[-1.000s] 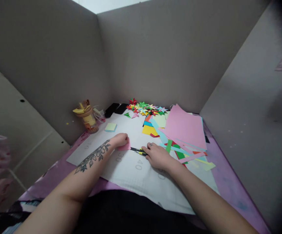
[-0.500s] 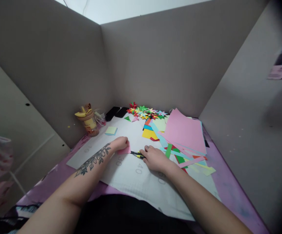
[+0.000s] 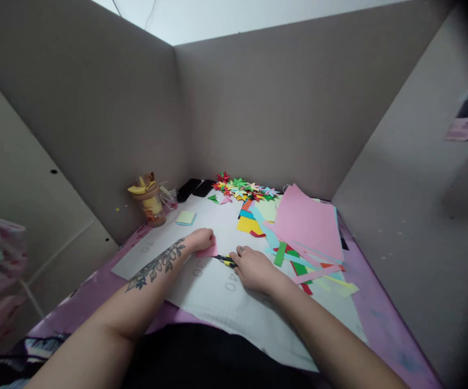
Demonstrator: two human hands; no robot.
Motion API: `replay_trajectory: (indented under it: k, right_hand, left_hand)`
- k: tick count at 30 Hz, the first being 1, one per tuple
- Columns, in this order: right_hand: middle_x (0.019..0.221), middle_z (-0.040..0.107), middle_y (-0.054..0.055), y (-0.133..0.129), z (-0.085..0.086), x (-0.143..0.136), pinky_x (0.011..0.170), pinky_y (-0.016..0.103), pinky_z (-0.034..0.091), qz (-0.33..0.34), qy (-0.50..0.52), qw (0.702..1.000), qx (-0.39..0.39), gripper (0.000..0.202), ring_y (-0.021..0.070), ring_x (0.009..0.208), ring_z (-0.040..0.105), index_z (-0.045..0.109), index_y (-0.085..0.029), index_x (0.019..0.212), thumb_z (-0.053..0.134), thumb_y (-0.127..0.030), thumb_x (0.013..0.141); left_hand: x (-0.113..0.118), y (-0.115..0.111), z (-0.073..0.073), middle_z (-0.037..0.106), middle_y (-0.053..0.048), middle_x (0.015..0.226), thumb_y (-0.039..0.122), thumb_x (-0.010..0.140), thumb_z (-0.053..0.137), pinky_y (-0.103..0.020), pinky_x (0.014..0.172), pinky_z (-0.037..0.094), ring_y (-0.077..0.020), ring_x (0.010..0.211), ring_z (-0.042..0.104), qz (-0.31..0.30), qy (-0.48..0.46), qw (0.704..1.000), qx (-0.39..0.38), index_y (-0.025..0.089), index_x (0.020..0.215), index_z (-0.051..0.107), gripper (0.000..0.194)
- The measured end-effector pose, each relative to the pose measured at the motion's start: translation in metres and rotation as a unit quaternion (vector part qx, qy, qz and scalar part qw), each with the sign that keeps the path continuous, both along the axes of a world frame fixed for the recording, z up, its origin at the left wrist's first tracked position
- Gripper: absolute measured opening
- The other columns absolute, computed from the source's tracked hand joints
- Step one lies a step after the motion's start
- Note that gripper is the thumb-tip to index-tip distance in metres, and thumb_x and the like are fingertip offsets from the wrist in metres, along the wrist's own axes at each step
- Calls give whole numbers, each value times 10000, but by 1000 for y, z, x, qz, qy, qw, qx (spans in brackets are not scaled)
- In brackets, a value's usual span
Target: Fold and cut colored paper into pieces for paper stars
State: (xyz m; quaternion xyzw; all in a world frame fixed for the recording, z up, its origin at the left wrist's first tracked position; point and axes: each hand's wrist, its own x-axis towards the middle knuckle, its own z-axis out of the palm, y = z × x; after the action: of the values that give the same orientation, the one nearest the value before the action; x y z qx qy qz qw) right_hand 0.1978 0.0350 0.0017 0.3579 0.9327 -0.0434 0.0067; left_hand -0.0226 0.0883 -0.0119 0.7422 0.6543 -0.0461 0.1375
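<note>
My left hand (image 3: 202,240) is closed on a small square of pink paper (image 3: 207,251), which lies on the large white sheet (image 3: 193,283). My right hand (image 3: 252,266) grips black and yellow scissors (image 3: 224,260), their tip at the right edge of the pink paper. The fingers partly hide the handles, and the blades are hard to make out. Up and left of my left hand sits a small stack of pale green and blue paper squares (image 3: 185,218).
Folded paper stars (image 3: 245,188) heap at the back. Pink sheets (image 3: 309,224) and coloured paper strips (image 3: 298,265) lie on the right. A lidded cup (image 3: 150,205) and black phones (image 3: 189,189) stand or lie back left. Grey panels (image 3: 274,102) surround the table.
The scissors and my right hand have shifted slightly left towards the pink paper, and the scissors' angle has changed a little. My left hand keeps its hold. The camera view has moved slightly.
</note>
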Motion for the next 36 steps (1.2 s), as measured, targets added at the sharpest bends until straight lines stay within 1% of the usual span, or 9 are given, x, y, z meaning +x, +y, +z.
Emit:
replay_trajectory:
  k: [6, 12, 16, 20, 27, 31, 36]
  right_hand:
    - [1088, 571, 127, -7, 1, 4, 745, 322, 405, 5, 8, 1000, -8, 301, 247, 962, 525, 548, -164, 1110, 454, -283, 851]
    - [1109, 568, 128, -3, -2, -7, 762, 327, 413, -1, 6, 1000, -8, 312, 249, 976, 528, 551, -165, 1123, 465, -292, 851]
    - [1088, 572, 127, -7, -1, -5, 747, 321, 415, 2, 9, 1000, -10, 300, 245, 961, 534, 556, -163, 1109, 473, -285, 847]
    - [1072, 577, 124, -10, -2, -3, 725, 325, 420, 3, 8, 1000, 2, 299, 248, 947, 534, 555, -162, 1101, 475, -291, 843]
    - [1061, 580, 119, -7, -5, -13, 722, 331, 422, 15, 13, 1000, 19, 281, 248, 946, 529, 551, -158, 1092, 454, -270, 853]
    - [1061, 584, 127, -12, -5, -10, 728, 331, 419, 14, 1, 1000, 11, 284, 247, 949, 526, 546, -155, 1103, 451, -256, 855]
    - [1028, 592, 120, -11, -5, -10, 709, 327, 419, 21, 7, 999, 29, 263, 246, 926, 526, 552, -156, 1071, 449, -254, 850]
  left_hand:
    - [1, 0, 0, 688, -92, 890, 240, 724, 495, -251, 605, 417, -198, 755, 613, 0, 3, 1000, 3, 162, 851, 658, 221]
    - [0, 0, -1, 689, -90, 871, 242, 729, 488, -249, 605, 420, -194, 740, 613, -5, 4, 1000, 4, 158, 851, 661, 228]
    - [0, 1, -1, 685, -101, 892, 248, 741, 484, -251, 623, 424, -196, 760, 613, -4, 7, 1000, 6, 151, 867, 657, 235]
    - [1, 1, -2, 686, -95, 891, 257, 739, 500, -246, 622, 422, -193, 761, 613, 1, 6, 1000, 4, 155, 865, 653, 223]
    - [0, 0, -1, 686, -93, 903, 238, 737, 491, -243, 617, 425, -193, 767, 615, 3, 4, 1000, 3, 156, 879, 651, 229]
    - [1, 0, -1, 685, -94, 907, 232, 738, 483, -249, 624, 428, -200, 781, 617, 3, 5, 1000, 6, 157, 882, 648, 231]
    - [2, -1, 0, 684, -96, 910, 238, 734, 491, -253, 628, 433, -199, 773, 618, 8, 3, 1000, 5, 160, 874, 649, 225]
